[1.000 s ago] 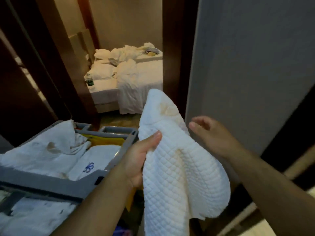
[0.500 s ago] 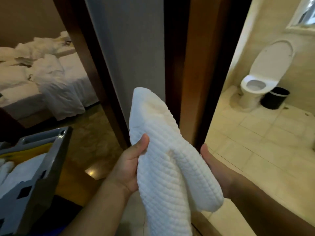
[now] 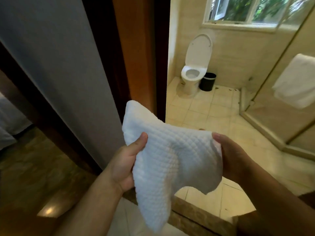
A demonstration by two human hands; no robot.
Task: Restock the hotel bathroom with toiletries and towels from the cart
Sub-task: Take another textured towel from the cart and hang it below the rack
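the white quilted towel (image 3: 170, 159) is nearest, held up in front of the body just short of the stone threshold (image 3: 196, 217) of the bathroom doorway. the left hand (image 3: 124, 166) is closed on its left edge, thumb pressed on the front and the fingers hidden behind the cloth; the right hand (image 3: 237, 159) is closed on its right edge, thumb tip on top, the other fingers out of sight. the towel is stretched roughly side to side between the two grips, so its long axis seems to run left to right, though one loose corner pokes up above the left hand and a long tail hangs down toward the threshold. that tail is the risk: it could brush the floor or catch a foot stepping over the threshold, and a loosened grip would drop clean cloth on the tiles. beyond the threshold is the tiled floor (image 3: 213, 113), then the glass shower screen (image 3: 272, 99) to the right with another towel (image 3: 296, 82) hanging on it. farthest from the threshold stand the toilet (image 3: 192, 77), lid raised, a black bin (image 3: 208, 81) just beside it, and the window (image 3: 255, 11) above.
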